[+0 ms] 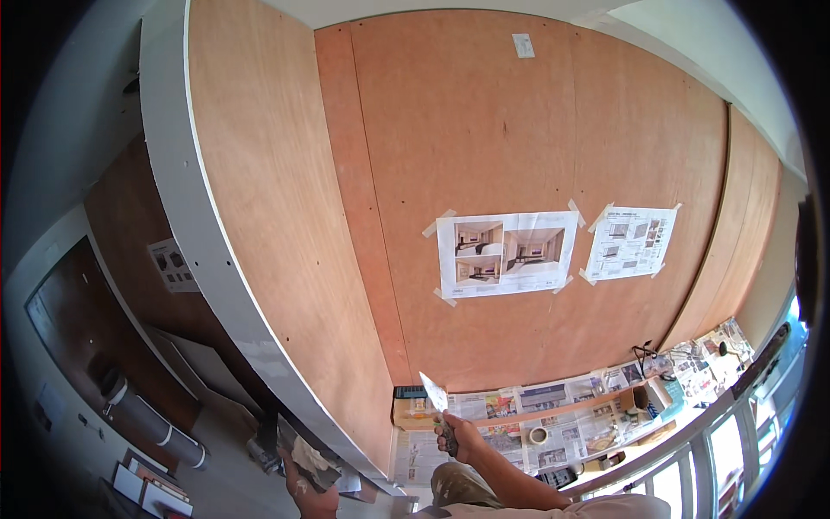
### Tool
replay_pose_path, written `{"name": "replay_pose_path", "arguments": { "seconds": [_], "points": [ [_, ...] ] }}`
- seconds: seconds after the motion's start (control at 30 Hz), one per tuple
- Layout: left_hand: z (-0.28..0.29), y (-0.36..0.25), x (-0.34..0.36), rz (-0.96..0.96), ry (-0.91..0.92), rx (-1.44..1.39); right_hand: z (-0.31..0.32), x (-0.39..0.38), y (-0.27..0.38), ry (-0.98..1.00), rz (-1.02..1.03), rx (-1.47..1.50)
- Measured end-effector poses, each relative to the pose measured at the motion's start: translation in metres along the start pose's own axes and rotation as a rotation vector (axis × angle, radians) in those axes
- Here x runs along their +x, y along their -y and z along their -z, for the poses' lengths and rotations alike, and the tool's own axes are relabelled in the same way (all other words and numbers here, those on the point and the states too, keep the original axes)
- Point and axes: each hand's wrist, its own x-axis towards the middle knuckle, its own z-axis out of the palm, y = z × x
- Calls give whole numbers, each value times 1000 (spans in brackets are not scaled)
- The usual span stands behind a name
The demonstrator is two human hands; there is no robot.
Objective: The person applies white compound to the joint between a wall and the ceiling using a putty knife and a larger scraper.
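The filler [304, 453] heaped on the hawk board [313, 467] could slide off if the left hand [303, 495] tips it, and the putty knife [435, 400] might gouge the plywood wall [484, 130] if angled steeply. At lower centre of the frame, the right hand [462, 435] has its fingers closed round the knife handle, blade pointing up. Lower left of that, the left hand's fingers grip the board from beneath, beside the white panel edge [207, 251].

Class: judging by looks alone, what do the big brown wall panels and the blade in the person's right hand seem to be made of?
Big brown wall panels: probably plywood, matt and unpainted, with faint grain and visible seams. Pale flat blade in the right hand: likely metal, smooth and light-catching, though too small to be sure.
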Motion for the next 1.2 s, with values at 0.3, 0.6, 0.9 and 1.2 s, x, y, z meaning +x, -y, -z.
{"name": "replay_pose_path", "arguments": {
  "seconds": [0.3, 0.6, 0.9, 1.2],
  "points": [
    [-14, -3, 7, 232, -81, -523, 28, 10, 4, -161, 64, 78],
    [17, 20, 0, -107, -13, -82, 32, 19, -19, -159, -15, 51],
    [0, 6, 1, 136, -59, -616, 41, 22, -20, -148, -72, 31],
    [6, 14, 11, 118, -86, -661, 65, 31, -28, -132, -85, 31]
  ]
}}
